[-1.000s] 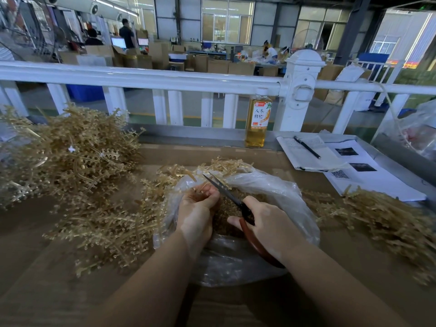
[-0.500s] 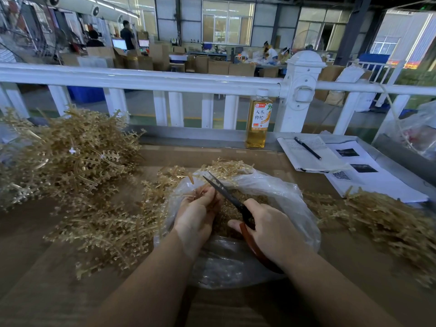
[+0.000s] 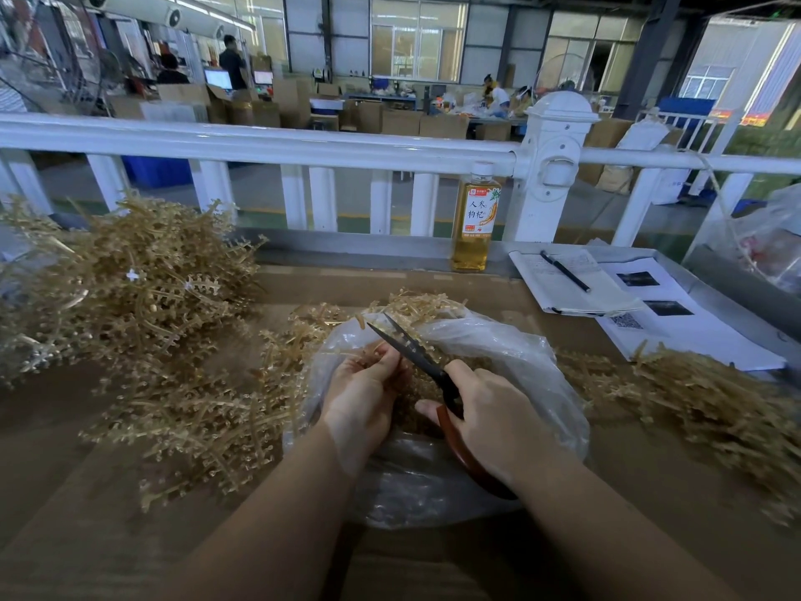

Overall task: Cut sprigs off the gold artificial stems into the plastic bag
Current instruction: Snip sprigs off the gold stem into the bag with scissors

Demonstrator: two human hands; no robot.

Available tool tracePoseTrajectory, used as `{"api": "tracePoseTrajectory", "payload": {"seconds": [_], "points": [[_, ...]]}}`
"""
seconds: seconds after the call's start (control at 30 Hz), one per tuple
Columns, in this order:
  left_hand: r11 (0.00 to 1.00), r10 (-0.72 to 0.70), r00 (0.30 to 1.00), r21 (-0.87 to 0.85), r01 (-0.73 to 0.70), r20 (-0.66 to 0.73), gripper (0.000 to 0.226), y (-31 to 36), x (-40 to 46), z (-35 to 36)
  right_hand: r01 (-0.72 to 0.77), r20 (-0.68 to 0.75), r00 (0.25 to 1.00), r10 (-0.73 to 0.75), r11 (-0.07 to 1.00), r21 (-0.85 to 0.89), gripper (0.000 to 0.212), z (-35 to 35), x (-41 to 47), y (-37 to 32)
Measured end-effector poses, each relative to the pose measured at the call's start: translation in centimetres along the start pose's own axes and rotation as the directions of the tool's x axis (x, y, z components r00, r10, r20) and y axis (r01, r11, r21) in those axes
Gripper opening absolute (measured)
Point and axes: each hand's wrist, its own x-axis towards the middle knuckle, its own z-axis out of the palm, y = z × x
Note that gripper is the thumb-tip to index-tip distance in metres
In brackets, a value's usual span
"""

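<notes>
A clear plastic bag [image 3: 511,362] lies open on the brown table, with cut gold sprigs inside it. Over its mouth my left hand [image 3: 362,392] pinches a thin gold stem [image 3: 346,352] between thumb and fingers. My right hand [image 3: 490,422] grips scissors [image 3: 416,353] with red-brown handles. Their dark blades are parted and point up and left, just above my left fingertips. A big heap of gold stems [image 3: 130,288] sits at the left, and more stems [image 3: 195,418] lie beside the bag.
Another pile of gold stems [image 3: 715,401] lies at the right. A bottle of amber drink [image 3: 474,219] stands by the white railing [image 3: 268,145]. Papers with a pen [image 3: 563,271] lie at the back right. A second plastic bag [image 3: 771,240] sits at the far right.
The scissor blades have parted a little. My left hand has shifted slightly on the stem. Both hands stay over the bag.
</notes>
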Motion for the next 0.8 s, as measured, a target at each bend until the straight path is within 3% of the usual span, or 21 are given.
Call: {"api": "tracePoseTrajectory", "payload": {"seconds": [0.1, 0.43, 0.8], "points": [[1.0, -0.019, 1.0, 0.005, 0.019, 0.016, 0.014, 0.05, 0.18, -0.23, 0.004, 0.001, 1.0, -0.004, 1.0, -0.003, 0.049, 0.09, 0.12, -0.21], [0.999, -0.039, 0.999, -0.006, 0.039, -0.013, 0.008, -0.13, 0.82, -0.63, 0.009, 0.022, 1.0, -0.01, 1.0, 0.024, 0.032, 0.06, 0.19, -0.14], [1.0, 0.006, 1.0, -0.013, -0.005, 0.026, 0.015, -0.3, 0.91, -0.69, 0.01, 0.01, 1.0, -0.01, 0.999, -0.035, 0.034, -0.14, 0.08, 0.0]]}}
